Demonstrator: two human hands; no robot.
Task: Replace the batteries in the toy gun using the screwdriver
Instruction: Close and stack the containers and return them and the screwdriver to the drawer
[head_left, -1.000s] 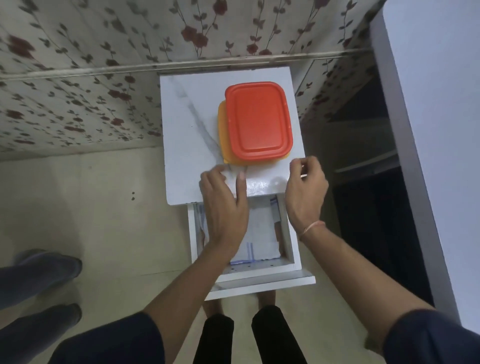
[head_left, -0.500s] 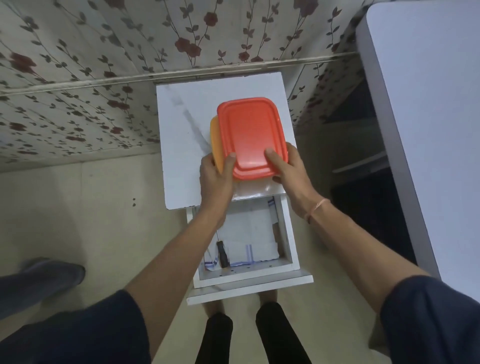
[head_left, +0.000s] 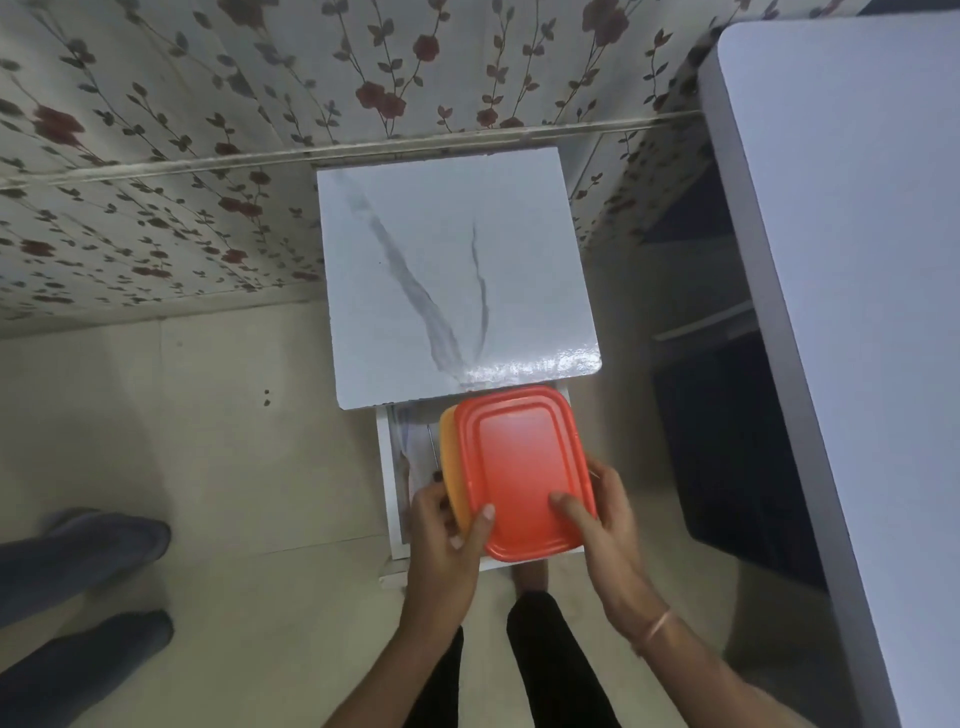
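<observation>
An orange plastic box with a red lid (head_left: 522, 470) hangs in the air over the open drawer (head_left: 389, 483) of a small white marble-patterned side table (head_left: 447, 270). My left hand (head_left: 449, 525) grips its near left edge, thumb on the lid. My right hand (head_left: 605, 519) grips its near right edge, thumb on the lid too. The box hides most of the drawer; only a thin metal shaft (head_left: 431, 447) and some paper show at the drawer's left. No toy gun or batteries are visible.
A large white table (head_left: 852, 260) runs along the right, with a dark gap beneath it. Floral wallpaper covers the wall behind the side table. Another person's legs in grey trousers (head_left: 78, 613) stand at the lower left. My own legs in black (head_left: 550, 660) are below the drawer.
Both hands closed on the box on the tabletop, then lifted it off and drew it toward me. It is now above the open drawer, covering the screwdriver seen half a second ago.
</observation>
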